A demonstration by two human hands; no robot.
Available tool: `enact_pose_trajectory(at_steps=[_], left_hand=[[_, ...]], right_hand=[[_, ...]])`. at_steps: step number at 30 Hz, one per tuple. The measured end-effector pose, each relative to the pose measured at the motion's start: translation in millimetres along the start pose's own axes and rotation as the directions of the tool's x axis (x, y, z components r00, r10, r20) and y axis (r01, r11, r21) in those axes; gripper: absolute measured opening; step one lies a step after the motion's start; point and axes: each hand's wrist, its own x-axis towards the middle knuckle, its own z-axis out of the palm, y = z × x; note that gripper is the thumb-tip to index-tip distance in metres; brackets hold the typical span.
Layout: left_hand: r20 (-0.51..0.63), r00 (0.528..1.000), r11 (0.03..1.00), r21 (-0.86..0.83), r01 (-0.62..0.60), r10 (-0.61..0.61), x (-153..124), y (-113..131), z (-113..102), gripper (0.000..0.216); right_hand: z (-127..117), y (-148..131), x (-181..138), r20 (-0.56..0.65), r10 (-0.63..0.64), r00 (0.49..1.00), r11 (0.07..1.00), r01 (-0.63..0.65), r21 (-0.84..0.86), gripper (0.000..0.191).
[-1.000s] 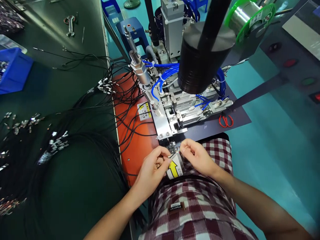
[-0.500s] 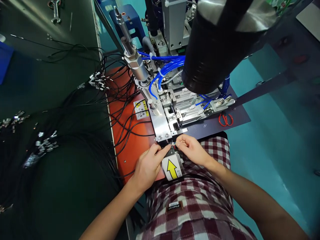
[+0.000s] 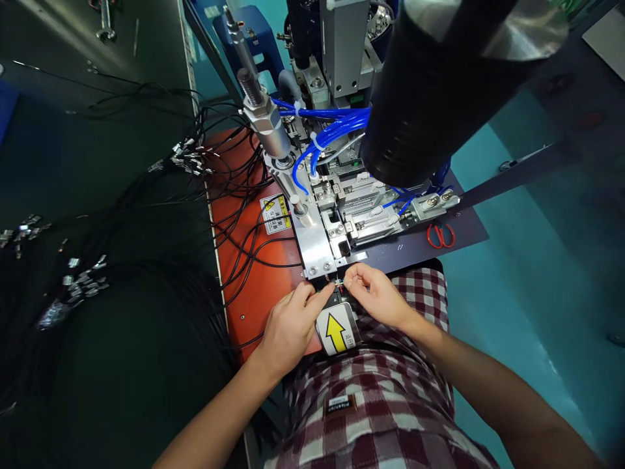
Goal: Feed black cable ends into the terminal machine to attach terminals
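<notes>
My left hand [image 3: 291, 324] is closed in front of the metal plate [image 3: 315, 251] of the machine, its thumb and forefinger at some thin coloured wires [image 3: 339, 284]. What it grips is hidden by its own fingers. From the other side my right hand [image 3: 375, 294] pinches the tips of these wires between thumb and forefinger. Both sets of fingertips nearly meet, just above a white label with a yellow arrow [image 3: 336, 331]. Black cables [image 3: 254, 260] run over the orange base [image 3: 244, 296] beside my left hand.
Bundles of black cables with shiny metal ends [image 3: 85, 280] lie on the dark table at left. Red-handled scissors [image 3: 441, 236] rest on the grey plate at right. A large black cylinder [image 3: 415, 124] hangs over the machine, near blue tubes [image 3: 336, 130]. A wrench [image 3: 106, 23] lies far left.
Both hands stay almost in place at the wires. The view has shifted slightly, so the black cylinder appears a little further right.
</notes>
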Motion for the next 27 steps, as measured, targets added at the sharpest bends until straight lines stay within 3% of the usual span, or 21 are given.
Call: enact_pose_trajectory(at_steps=[10, 20, 27], left_hand=[[0.004, 1.000, 0.999, 0.042, 0.001, -0.001, 0, 1, 1, 0.037], [0.010, 0.998, 0.986, 0.155, -0.064, 0.063, -3, 1, 4, 0.040], [0.022, 0.997, 0.977, 0.199, -0.079, 0.076, -4, 0, 5, 0.041]], right_hand=[[0, -2, 0, -0.015, 0.000, 1.000, 0.998, -0.001, -0.059, 0.013], [4, -20, -6, -0.107, -0.057, 0.993, 0.887, 0.001, -0.461, 0.011], [2, -26, -3, -0.101, -0.063, 0.993, 0.831, -0.004, -0.556, 0.013]])
